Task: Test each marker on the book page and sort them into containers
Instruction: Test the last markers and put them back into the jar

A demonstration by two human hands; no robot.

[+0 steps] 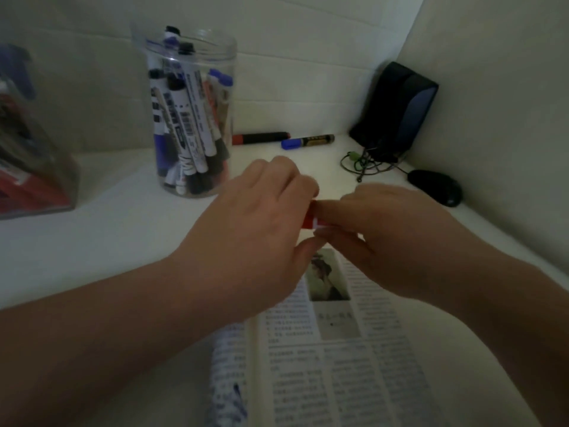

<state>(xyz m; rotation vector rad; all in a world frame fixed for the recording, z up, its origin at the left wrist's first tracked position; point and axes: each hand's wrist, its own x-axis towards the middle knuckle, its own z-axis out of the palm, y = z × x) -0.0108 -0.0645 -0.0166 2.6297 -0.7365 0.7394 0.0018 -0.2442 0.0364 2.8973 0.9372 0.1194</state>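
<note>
Both hands meet above the open book (332, 359) and hold one red marker (311, 219) between them. My left hand (261, 223) curls round its left end, and my right hand (378, 238) pinches the other part; only a short red and white piece shows. A clear round jar (191, 118) at the back holds several markers standing on end. At the far left stands a second clear container (34, 155) with blurred red and dark contents. Two loose markers lie by the wall: a black one with a red cap (260, 138) and one with a blue cap (308, 142).
A black speaker (397, 106) stands in the back right corner with a tangle of cable (366, 163) in front. A black mouse (437, 186) lies to the right. White walls close the desk (123, 235) at the back and right.
</note>
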